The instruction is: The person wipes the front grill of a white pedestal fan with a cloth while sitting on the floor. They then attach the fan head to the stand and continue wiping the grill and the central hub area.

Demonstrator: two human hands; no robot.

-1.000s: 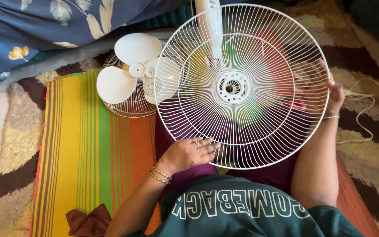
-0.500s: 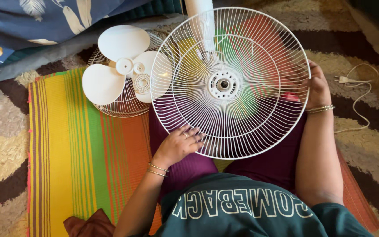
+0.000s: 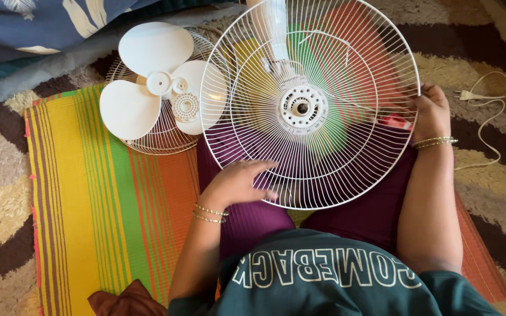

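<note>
Slid flatter along the white fan grille (image 3: 346, 169), left hand (image 3: 238, 182) lies open; right hand (image 3: 431, 112) seemingly grips its rim.

The round wire fan guard (image 3: 308, 105) is white, as are the three-bladed plastic fan propeller (image 3: 153, 82) and the thin power cord (image 3: 487, 117). The woven mat (image 3: 106, 193) runs in yellow, green, orange and red stripes. The shaggy rug (image 3: 1, 193) waves in cream, tan and brown. The bedsheet (image 3: 42, 29) is navy with pale leaves.
</note>
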